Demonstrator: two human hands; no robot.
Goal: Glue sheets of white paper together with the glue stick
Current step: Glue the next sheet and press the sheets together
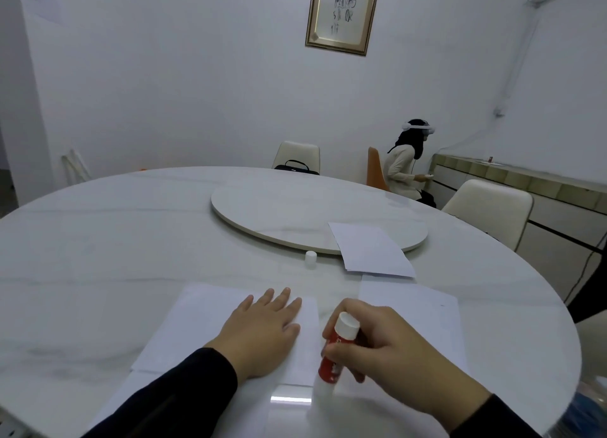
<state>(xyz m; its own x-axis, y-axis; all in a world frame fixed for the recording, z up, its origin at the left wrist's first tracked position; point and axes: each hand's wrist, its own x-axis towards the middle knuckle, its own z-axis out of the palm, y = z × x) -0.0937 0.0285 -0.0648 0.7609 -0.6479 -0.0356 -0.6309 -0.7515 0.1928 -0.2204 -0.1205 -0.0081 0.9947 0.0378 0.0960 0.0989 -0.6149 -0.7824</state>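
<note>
A white paper sheet (197, 326) lies on the table in front of me. My left hand (262, 332) rests flat on it with straight fingers. My right hand (387, 345) grips a red glue stick (331, 355) with its glue end pointing down at the sheet's right edge and its white bottom end up. The stick's white cap (310, 260) stands apart on the table farther back. Another white sheet (417, 309) lies under and right of my right hand. More white sheets (371, 250) lie partly on the turntable's edge.
The round white marble table (98, 257) carries a round turntable (295, 214) in the middle. Cream chairs (489, 211) stand around it, one with a black bag (295, 167). A person with a headset (407, 165) sits at the far right by a sideboard (542, 191).
</note>
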